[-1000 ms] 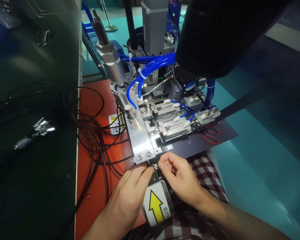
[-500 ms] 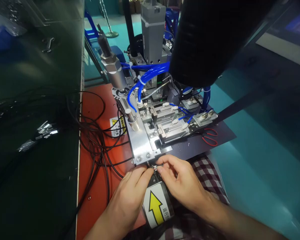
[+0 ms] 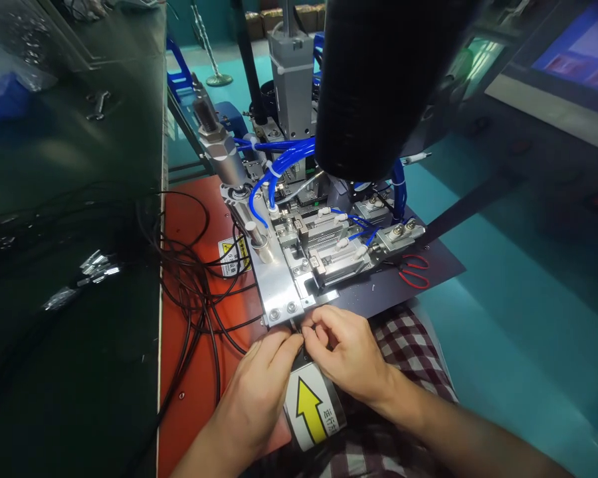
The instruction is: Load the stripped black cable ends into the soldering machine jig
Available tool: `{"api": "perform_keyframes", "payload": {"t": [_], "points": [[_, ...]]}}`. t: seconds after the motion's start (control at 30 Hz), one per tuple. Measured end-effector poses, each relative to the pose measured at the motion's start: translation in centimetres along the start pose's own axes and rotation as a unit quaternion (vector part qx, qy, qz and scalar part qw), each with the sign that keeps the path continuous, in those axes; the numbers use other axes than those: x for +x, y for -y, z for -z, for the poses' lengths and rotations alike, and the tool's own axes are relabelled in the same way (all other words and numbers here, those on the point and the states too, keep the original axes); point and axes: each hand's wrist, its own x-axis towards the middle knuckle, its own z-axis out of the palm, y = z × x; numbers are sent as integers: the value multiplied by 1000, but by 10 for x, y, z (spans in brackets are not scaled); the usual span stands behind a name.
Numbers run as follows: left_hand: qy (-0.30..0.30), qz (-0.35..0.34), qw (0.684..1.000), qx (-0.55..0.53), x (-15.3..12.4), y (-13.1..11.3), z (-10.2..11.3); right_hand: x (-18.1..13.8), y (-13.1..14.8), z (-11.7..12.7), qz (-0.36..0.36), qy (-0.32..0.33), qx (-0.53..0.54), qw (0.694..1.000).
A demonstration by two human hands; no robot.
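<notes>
My left hand [image 3: 262, 382] and my right hand [image 3: 346, 355] meet fingertip to fingertip at the near edge of a metal fixture plate [image 3: 279, 282]. Both pinch a very small part between them, too small to name. Below the fingers sits a white label with a yellow arrow [image 3: 311, 405] on a dark housing. The fixture carries pneumatic slides [image 3: 336, 255] fed by blue air hoses [image 3: 279, 159].
Black cables [image 3: 199, 279] loop over the orange base [image 3: 189, 219] at the left. Red-handled scissors [image 3: 413, 272] lie on the dark sheet at right. A large black cylinder [image 3: 373, 79] hangs overhead. A dark green table [image 3: 64, 265] with small foil bags stands left.
The view has tilted up a little. My right hand's fingers have closed in toward my left fingertips at the plate edge.
</notes>
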Motion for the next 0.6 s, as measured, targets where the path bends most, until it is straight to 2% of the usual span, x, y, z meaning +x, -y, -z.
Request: {"api": "perform_keyframes", "payload": {"t": [0.23,0.4,0.5,0.6], "points": [[16,15,1000,-5,-3,1,-1,2,3,7,-31,25,-36,999],[27,20,999,0,-1,-3,3,4,12,7,-11,-1,-84,996],[22,14,1000,13,2,-4,5,1,7,0,-37,-14,-13,999],[9,2,1000,24,4,-5,6,-1,-4,-5,-137,4,158,978]]}}
